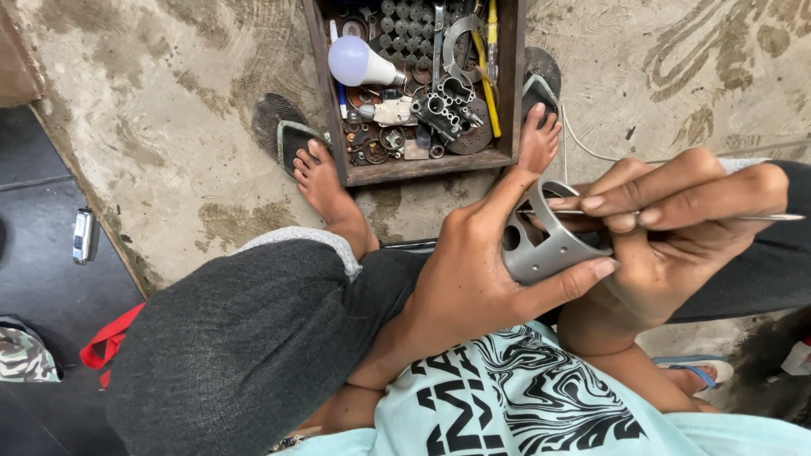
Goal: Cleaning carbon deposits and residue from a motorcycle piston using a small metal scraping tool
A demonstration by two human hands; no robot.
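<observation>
Left hand: my left hand is wrapped around a short grey metal sleeve, thumb along its upper rim, forefinger stretched under its lower edge.
Right hand: my right hand is pinched shut on a thin metal rod; its near end goes to the sleeve's open mouth, its far end sticks out toward the right edge of the view.
Sleeve: held in the air above my knee, mouth tilted up and to the right, a round hole in its side wall.
Wooden box: the parts box stands on the concrete floor just past my toes, its front edge touching neither hand; a white bulb lies among the metal bits inside.
Feet: both feet flank the box's front corners, half out of their sandals.
Open room: bare floor lies left and right of the box; a dark mat borders it along a slanting edge at left, with a small silver object on it.
</observation>
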